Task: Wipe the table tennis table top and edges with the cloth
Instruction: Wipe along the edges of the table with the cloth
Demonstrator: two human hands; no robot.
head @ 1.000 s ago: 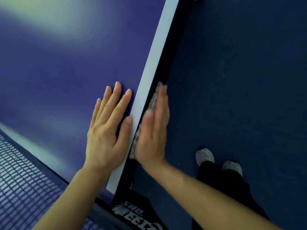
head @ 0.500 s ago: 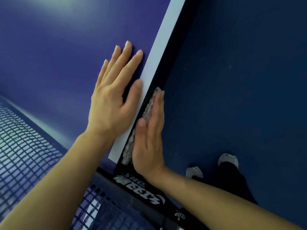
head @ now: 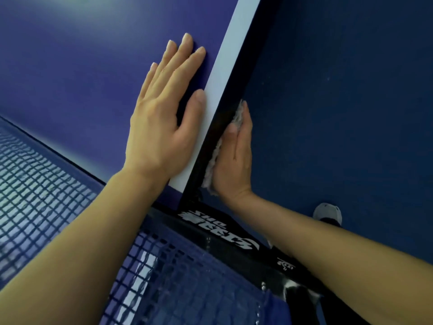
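The blue table tennis table top point(head: 82, 73) fills the left of the head view, with a white sideline point(head: 225, 66) along its right border and a black side edge point(head: 246, 73) below it. My left hand point(head: 164, 123) lies flat on the top, fingers together, thumb on the white line. My right hand point(head: 234, 156) presses a grey fluffy cloth point(head: 214, 163) flat against the black side edge, close to the net post. Most of the cloth is hidden behind the palm.
The blue net point(head: 46, 198) runs across the lower left. Its black post clamp point(head: 222, 231) with white lettering sits just below my right wrist. Dark blue floor point(head: 339, 90) lies to the right. My grey shoe point(head: 328, 213) shows near the right forearm.
My right hand has slid the cloth along the side edge toward the net post. My left hand stays flat on the top. The view has shifted nearer the net.
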